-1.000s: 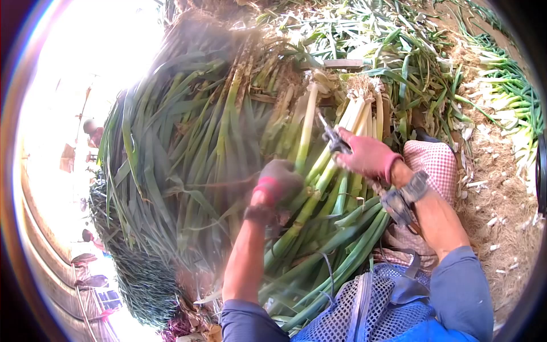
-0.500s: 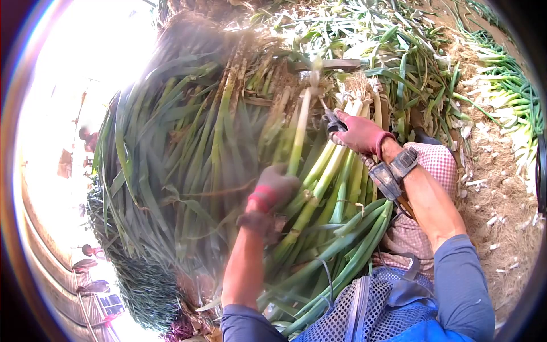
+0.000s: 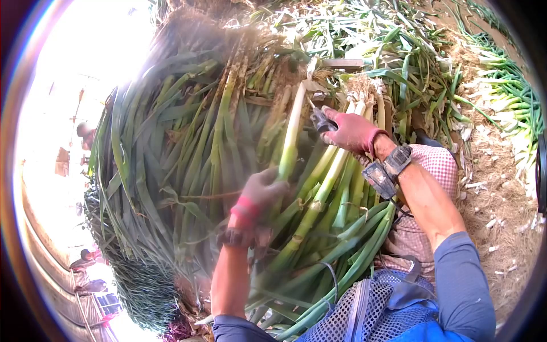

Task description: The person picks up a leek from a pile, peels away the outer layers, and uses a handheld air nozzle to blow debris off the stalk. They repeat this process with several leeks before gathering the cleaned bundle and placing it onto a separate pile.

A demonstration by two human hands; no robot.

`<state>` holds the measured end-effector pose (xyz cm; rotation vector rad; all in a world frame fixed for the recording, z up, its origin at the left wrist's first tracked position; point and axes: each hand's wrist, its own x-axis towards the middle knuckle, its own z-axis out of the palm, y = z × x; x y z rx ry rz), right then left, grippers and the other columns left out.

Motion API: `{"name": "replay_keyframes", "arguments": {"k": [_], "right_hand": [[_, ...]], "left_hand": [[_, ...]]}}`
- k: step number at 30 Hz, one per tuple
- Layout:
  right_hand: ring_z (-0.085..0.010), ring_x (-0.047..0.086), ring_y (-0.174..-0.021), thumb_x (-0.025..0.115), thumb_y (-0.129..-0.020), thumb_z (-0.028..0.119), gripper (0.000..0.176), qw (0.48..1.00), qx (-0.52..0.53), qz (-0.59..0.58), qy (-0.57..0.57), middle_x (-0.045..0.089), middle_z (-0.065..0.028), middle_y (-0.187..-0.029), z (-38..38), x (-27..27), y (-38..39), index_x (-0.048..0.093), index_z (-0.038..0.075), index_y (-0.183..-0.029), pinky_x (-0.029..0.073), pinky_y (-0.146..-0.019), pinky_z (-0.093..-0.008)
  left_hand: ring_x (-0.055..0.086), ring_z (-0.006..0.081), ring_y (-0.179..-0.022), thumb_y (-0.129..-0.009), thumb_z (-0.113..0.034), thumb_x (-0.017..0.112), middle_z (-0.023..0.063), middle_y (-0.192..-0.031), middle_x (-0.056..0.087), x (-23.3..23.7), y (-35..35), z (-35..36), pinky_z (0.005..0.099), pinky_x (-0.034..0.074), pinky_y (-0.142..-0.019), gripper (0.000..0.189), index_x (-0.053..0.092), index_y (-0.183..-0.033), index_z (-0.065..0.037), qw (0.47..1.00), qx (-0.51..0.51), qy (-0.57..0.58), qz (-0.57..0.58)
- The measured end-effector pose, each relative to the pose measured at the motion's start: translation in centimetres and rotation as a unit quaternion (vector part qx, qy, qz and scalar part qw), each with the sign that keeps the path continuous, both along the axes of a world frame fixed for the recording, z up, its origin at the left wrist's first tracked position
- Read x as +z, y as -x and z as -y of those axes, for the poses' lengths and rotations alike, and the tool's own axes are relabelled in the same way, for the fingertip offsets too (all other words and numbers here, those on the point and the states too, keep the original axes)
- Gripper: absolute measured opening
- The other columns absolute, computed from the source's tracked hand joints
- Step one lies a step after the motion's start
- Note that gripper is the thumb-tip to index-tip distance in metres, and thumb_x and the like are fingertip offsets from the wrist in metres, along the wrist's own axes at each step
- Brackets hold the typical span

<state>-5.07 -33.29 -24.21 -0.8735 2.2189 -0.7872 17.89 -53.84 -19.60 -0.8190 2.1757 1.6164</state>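
Note:
My left hand point(image 3: 262, 191), in a pale glove with a pink cuff, is wrapped round the green part of a leek point(image 3: 294, 125). The leek's white end points up and away. My right hand point(image 3: 354, 131), in a pink glove, is closed on a small dark-handled tool point(image 3: 322, 121) with a thin tip beside the white stalk. Under my hands lie more leeks point(image 3: 319, 199), roots at the far end. A large heap of leeks point(image 3: 188, 131) with brownish roots stands on the left.
Cut leaves point(image 3: 399, 51) are piled at the back. Root scraps and white bits point(image 3: 490, 211) cover the ground at right, near a row of green onions point(image 3: 515, 102). A dark green bundle point(image 3: 145, 290) lies lower left; another person point(image 3: 86, 134) is partly visible far left.
My left hand has moved left with the leek, and the leek's root end is now away from the tool. My right hand has shifted slightly left with the tool.

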Motion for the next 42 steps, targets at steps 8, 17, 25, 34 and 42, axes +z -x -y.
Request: {"name": "replay_keyframes", "arguments": {"k": [8, 17, 25, 34, 42], "right_hand": [[-0.0368, 0.074, -0.103, 0.066, -0.094, 0.037, 0.076, 0.991, -0.012, -0.105, -0.088, 0.076, -0.0216, -0.115, 2.3, 1.0, 3.8, 0.044, 0.013, -0.163, 0.057, -0.096, -0.0458], [-0.0398, 0.075, -0.101, 0.065, -0.092, 0.042, 0.083, 0.995, 0.049, -0.078, -0.048, 0.077, -0.0238, -0.110, 1.0, 1.4, 0.1, 0.039, 0.015, -0.166, 0.057, -0.094, -0.0466], [-0.0396, 0.074, -0.100, 0.064, -0.094, 0.042, 0.083, 0.996, 0.016, -0.070, -0.058, 0.076, -0.0248, -0.106, 1.0, 2.2, -2.2, 0.036, 0.012, -0.167, 0.056, -0.096, -0.0473], [-0.0421, 0.074, -0.094, 0.065, -0.094, 0.044, 0.087, 0.999, -0.031, -0.020, -0.038, 0.076, -0.0270, -0.100, -0.2, 1.8, -2.7, 0.033, 0.011, -0.168, 0.055, -0.090, -0.0480], [-0.0406, 0.074, -0.104, 0.065, -0.095, 0.042, 0.082, 0.998, -0.010, 0.039, -0.057, 0.075, -0.0270, -0.114, -0.1, 2.8, -2.6, 0.038, 0.011, -0.166, 0.055, -0.098, -0.0456]], "left_hand": [[0.065, 0.0096, -0.094, -0.096, -0.007, 0.067, 0.0044, -0.112, 0.073, 1.2, -2.1, -0.7, 0.0279, 0.054, -0.090, 0.046, 0.064, -0.138, 0.011, 0.999, -0.016, 0.013, -0.029], [0.064, 0.0092, -0.103, -0.098, -0.008, 0.067, 0.0052, -0.123, 0.072, 1.4, -2.6, -0.8, 0.0258, 0.052, -0.095, 0.049, 0.060, -0.144, 0.010, 1.000, 0.004, 0.003, -0.025], [0.061, 0.0086, -0.103, -0.098, -0.008, 0.067, 0.0036, -0.122, 0.071, 0.7, -3.0, -1.1, 0.0254, 0.050, -0.094, 0.051, 0.059, -0.145, 0.009, 0.999, 0.030, -0.002, -0.023], [0.063, 0.0103, -0.104, -0.098, -0.009, 0.066, 0.0070, -0.122, 0.072, -2.2, -3.6, -0.4, 0.0267, 0.051, -0.095, 0.049, 0.060, -0.143, 0.010, 0.998, 0.000, 0.056, -0.040], [0.066, 0.0119, -0.100, -0.096, -0.013, 0.066, 0.0092, -0.112, 0.075, -1.4, -3.2, -1.5, 0.0300, 0.053, -0.093, 0.049, 0.062, -0.142, 0.005, 0.995, -0.021, 0.095, 0.007]]}}
